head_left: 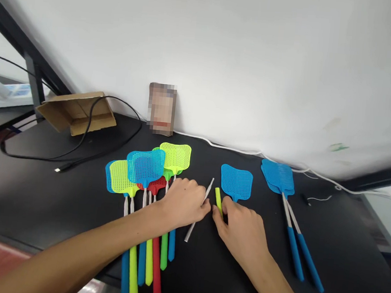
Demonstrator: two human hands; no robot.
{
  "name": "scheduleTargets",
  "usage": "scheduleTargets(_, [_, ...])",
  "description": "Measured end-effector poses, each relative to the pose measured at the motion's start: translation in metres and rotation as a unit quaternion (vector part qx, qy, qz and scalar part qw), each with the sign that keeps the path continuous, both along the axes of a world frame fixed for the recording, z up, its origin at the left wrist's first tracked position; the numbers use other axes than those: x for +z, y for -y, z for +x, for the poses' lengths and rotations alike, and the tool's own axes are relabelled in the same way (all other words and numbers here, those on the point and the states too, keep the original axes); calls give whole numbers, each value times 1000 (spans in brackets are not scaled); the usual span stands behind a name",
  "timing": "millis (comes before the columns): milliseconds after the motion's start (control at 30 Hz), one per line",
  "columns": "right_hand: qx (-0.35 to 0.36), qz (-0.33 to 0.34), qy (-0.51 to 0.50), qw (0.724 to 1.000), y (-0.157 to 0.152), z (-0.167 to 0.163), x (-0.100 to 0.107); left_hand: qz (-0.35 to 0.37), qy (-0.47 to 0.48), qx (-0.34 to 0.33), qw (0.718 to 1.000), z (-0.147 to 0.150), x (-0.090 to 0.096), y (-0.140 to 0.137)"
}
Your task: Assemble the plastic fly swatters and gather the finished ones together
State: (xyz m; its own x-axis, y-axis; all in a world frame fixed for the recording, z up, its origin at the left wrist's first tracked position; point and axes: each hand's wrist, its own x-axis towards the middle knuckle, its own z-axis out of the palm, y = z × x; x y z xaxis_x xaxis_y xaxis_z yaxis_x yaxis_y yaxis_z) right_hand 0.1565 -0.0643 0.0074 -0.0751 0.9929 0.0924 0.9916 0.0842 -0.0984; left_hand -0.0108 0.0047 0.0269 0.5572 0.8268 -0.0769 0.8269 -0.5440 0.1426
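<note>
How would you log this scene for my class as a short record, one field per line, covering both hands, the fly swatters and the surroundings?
Left hand: holds a silver rod
Right hand: holds a yellow-green handle
Beyond right hand: blue swatter head, lower end hidden
Left group: mixed-colour swatters, some overlapping
Right group: blue-handled swatters
Surface: black table
Back left: open cardboard box
Along wall: white cable

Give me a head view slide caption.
Left hand holds a metal rod, right hand a yellow-green handle, fly swatters on both sides.

Left fingers holding rod, right fingers holding yellow-green handle
</note>
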Motion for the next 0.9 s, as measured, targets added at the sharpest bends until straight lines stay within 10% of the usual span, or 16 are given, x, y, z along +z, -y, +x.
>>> scheduleTargets(300, [-11,-27,-39,999,-1,5,5,-72,210,53,974,-10,2,-20])
scheduleTargets(467, [-10,25,-176,984,1,7,11,-238,485,119,833,-11,4,-33])
scheduleTargets(633, [-16,62,-243,968,5,5,17,-260,668,161,678,-8,-4,-35])
scheduleTargets(900, [29,53,-244,968,10,1,16,-204,733,158,630,-10,-7,-37])
